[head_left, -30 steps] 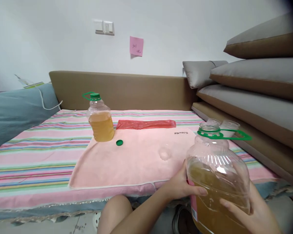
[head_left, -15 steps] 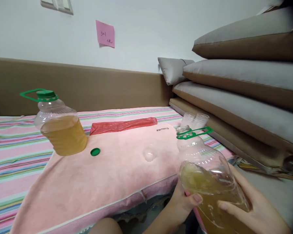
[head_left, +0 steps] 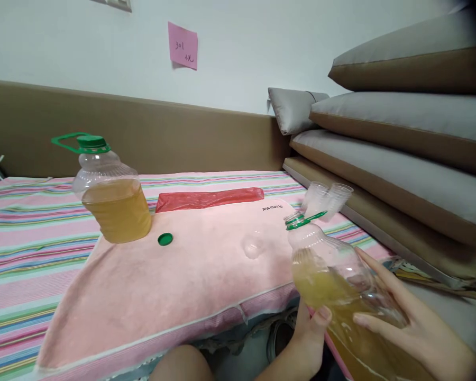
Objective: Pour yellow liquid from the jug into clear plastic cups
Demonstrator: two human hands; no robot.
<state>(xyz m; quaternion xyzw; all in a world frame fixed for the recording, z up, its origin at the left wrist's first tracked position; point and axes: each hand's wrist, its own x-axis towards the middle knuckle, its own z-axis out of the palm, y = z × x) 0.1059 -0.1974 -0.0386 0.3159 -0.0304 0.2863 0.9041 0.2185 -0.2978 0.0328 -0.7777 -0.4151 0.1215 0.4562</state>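
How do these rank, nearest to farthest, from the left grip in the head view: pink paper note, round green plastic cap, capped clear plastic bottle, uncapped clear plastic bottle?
1. Uncapped clear plastic bottle: touching the left grip.
2. Round green plastic cap: on the pink cloth.
3. Capped clear plastic bottle: farther left.
4. Pink paper note: on the white wall.

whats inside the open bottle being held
The open bottle holds yellow-brown liquid, with clear space towards the neck. The left hand and right hand cover parts, so whatever is behind them cannot be seen; the base is out of frame.
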